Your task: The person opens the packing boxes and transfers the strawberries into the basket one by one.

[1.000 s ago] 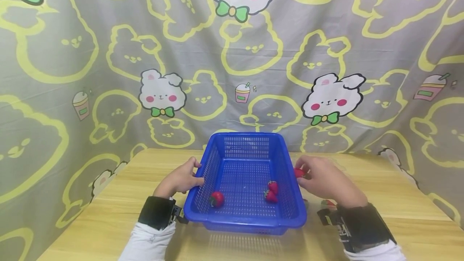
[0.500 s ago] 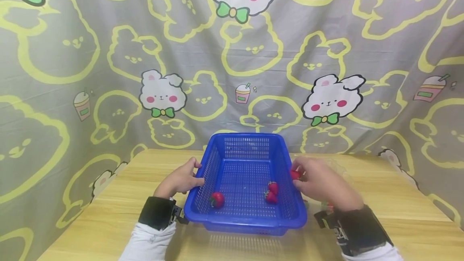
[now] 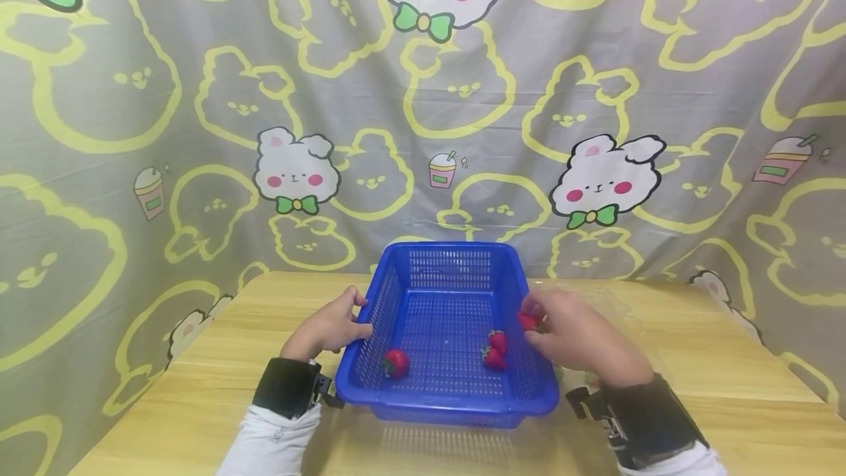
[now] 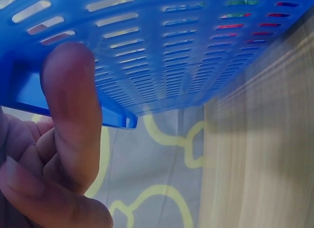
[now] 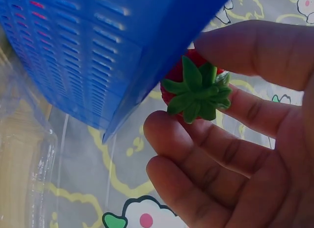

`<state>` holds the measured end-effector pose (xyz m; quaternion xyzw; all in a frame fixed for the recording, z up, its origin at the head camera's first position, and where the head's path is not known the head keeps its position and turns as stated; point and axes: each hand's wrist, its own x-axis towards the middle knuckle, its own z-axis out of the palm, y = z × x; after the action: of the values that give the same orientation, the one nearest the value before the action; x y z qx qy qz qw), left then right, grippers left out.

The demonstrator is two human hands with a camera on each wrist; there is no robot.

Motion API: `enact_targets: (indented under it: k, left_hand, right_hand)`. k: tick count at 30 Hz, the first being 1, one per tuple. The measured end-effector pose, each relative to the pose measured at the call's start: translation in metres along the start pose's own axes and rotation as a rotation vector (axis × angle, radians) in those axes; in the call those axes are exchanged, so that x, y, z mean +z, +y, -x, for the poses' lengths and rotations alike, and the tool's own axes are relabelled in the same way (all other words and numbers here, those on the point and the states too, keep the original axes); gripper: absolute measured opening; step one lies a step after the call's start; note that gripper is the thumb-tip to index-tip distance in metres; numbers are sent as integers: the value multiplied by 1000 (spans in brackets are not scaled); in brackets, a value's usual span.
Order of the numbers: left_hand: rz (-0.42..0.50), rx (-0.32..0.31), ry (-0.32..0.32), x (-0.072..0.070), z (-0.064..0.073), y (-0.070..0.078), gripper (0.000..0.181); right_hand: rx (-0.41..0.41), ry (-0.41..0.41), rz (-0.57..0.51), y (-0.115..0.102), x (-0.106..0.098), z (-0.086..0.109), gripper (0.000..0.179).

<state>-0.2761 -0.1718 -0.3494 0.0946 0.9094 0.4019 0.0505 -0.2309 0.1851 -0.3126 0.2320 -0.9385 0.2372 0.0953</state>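
Note:
A blue plastic basket (image 3: 456,402) with slotted walls sits on the table. My left hand (image 3: 330,323) holds its left rim, the fingertips against the outer wall in the left wrist view. My right hand (image 3: 571,333) pinches a strawberry (image 3: 529,321) over the basket's right rim; its green leafy cap shows in the right wrist view, facing the palm. Inside the basket, two strawberries (image 3: 494,358) lie together at the right, and a rounder red fruit with green leaves (image 3: 396,363) lies at the front left.
A clear plastic container (image 5: 29,164) stands right of the basket, mostly hidden by the right hand and arm in the head view. The wooden table (image 3: 198,395) runs back to a patterned grey curtain (image 3: 396,109).
My right hand has moved left with the strawberry, from outside the basket's right wall to over its rim. The left hand and basket have stayed put.

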Motion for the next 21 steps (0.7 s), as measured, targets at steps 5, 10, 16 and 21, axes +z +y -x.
enact_targets:
  k: [5,10,16,21]
  left_hand:
    - [-8,-2,4,0,0,0,35]
    - [-8,0,3,0,1,0,35]
    - [-3,-2,1,0,0,0,35]
    - [-3,3,-3,1,-1,-1,35]
  right_hand:
    - [-17,2,7,-2,3,0,16]
    - [-60,11,12,-3,7,0,17]
    - [-109,37,39,-4,12,-1,19]
    - [-127,19,32,-8,16,-2,19]
